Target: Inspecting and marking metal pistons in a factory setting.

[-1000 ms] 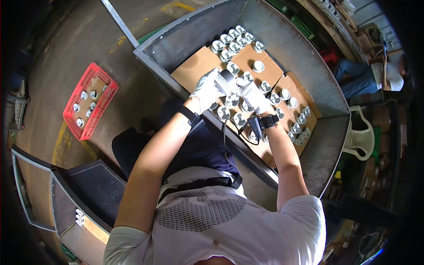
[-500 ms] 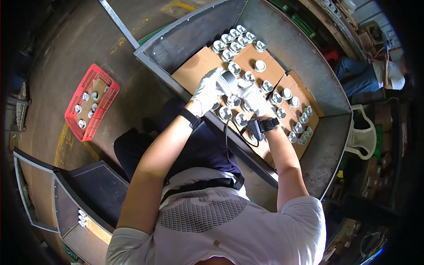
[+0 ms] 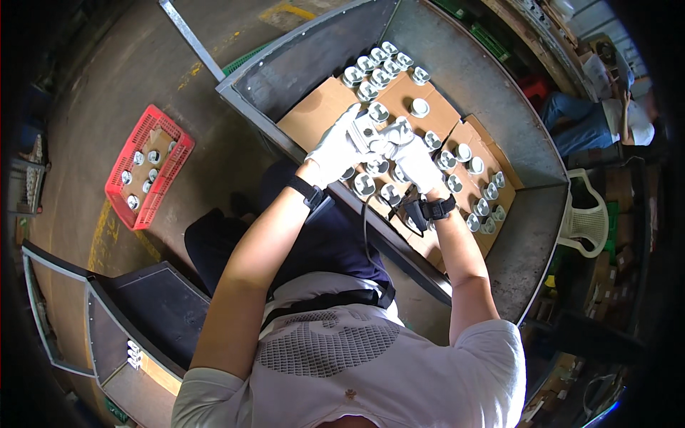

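A shiny metal piston (image 3: 362, 135) is gripped in my white-gloved left hand (image 3: 332, 148), raised above the near edge of a grey metal bin (image 3: 250, 107). Just right of the piston, the bunched fingers of my right hand (image 3: 417, 165), also gloved in white, reach toward it. Bright glare hides whether they hold anything or touch the piston. Below and around both hands, several similar pistons stand on brown cardboard (image 3: 314, 114) lining the bin, among them a lone piston (image 3: 419, 108) farther back.
On the floor at left sits a red plastic crate (image 3: 153, 118) with several pistons on cardboard. A second dark metal bin (image 3: 153, 303) stands at lower left. Beyond the right side are a white plastic chair (image 3: 586, 214) and another person (image 3: 592, 121). A black cable (image 3: 367, 228) hangs near my right wrist.
The piston in my left hand has turned: its dark grooved side showed before, and now a round hole in its side does. My right hand has shifted slightly, and its wrist strap has rotated.
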### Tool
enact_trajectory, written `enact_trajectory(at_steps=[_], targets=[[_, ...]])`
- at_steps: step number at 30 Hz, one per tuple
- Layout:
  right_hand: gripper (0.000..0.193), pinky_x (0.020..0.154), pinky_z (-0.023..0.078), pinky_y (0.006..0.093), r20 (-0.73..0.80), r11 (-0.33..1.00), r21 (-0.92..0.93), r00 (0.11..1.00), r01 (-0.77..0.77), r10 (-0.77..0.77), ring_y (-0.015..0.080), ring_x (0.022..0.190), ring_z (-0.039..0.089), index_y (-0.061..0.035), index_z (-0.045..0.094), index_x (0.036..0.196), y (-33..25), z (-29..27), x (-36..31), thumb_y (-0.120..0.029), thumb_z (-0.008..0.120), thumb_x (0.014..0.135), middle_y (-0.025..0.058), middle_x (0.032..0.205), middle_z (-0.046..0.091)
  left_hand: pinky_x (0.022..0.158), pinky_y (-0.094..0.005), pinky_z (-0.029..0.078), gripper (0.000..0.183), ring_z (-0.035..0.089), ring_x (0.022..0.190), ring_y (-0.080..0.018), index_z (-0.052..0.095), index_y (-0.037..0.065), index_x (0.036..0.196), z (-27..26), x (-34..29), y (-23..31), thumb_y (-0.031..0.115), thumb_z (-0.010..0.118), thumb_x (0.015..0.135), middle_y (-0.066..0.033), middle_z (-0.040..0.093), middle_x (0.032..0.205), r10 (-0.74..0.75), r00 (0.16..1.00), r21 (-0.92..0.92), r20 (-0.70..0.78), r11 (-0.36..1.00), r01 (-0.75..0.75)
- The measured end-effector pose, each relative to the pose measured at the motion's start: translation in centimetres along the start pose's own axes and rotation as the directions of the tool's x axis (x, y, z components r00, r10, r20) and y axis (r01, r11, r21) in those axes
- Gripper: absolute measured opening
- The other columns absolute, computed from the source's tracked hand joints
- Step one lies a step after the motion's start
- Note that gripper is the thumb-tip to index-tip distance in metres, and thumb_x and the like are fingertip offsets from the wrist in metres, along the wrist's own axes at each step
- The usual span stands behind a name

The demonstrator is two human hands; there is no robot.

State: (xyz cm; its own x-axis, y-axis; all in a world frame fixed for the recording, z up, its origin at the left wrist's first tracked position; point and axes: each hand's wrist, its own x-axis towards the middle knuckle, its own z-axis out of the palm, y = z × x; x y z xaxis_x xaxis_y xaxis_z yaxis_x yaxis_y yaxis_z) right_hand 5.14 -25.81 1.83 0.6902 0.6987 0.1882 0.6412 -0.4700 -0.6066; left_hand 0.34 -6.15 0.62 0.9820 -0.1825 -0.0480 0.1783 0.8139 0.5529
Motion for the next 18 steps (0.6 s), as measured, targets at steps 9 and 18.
enact_trajectory(at_steps=[9, 18], targets=[[0.023, 0.067, 0.048, 0.0311, -0.019, 0.916, 0.288, 0.955, -0.278, 0.296, 0.0157, 0.071, 0.058, 0.0006, 0.070, 0.094, -0.7, -1.3, 2.4, -0.021, 0.063, 0.094, 0.0088, 0.080, 0.066, 0.103, -0.0323, 0.048, 0.072, 0.049, 0.128, -0.0189, 0.045, 0.006, 0.144, 0.7, -0.6, 0.2, -0.001, 0.075, 0.078, -0.0083, 0.050, 0.141, 0.103, 0.995, 0.682, -0.007, 0.728, -0.071], [0.028, 0.069, 0.045, 0.0250, 0.012, 0.703, 0.565, 0.856, -0.432, 0.517, 0.0089, 0.079, 0.058, -0.0003, 0.070, 0.103, -1.3, -2.5, 2.6, -0.026, 0.060, 0.097, 0.0009, 0.089, 0.067, 0.097, -0.0312, 0.051, 0.089, 0.056, 0.117, -0.0175, 0.032, -0.002, 0.145, 1.7, -1.0, 0.6, 0.003, 0.084, 0.073, -0.0113, 0.054, 0.132, 0.096, 0.994, 0.568, -0.053, 0.821, -0.049]])
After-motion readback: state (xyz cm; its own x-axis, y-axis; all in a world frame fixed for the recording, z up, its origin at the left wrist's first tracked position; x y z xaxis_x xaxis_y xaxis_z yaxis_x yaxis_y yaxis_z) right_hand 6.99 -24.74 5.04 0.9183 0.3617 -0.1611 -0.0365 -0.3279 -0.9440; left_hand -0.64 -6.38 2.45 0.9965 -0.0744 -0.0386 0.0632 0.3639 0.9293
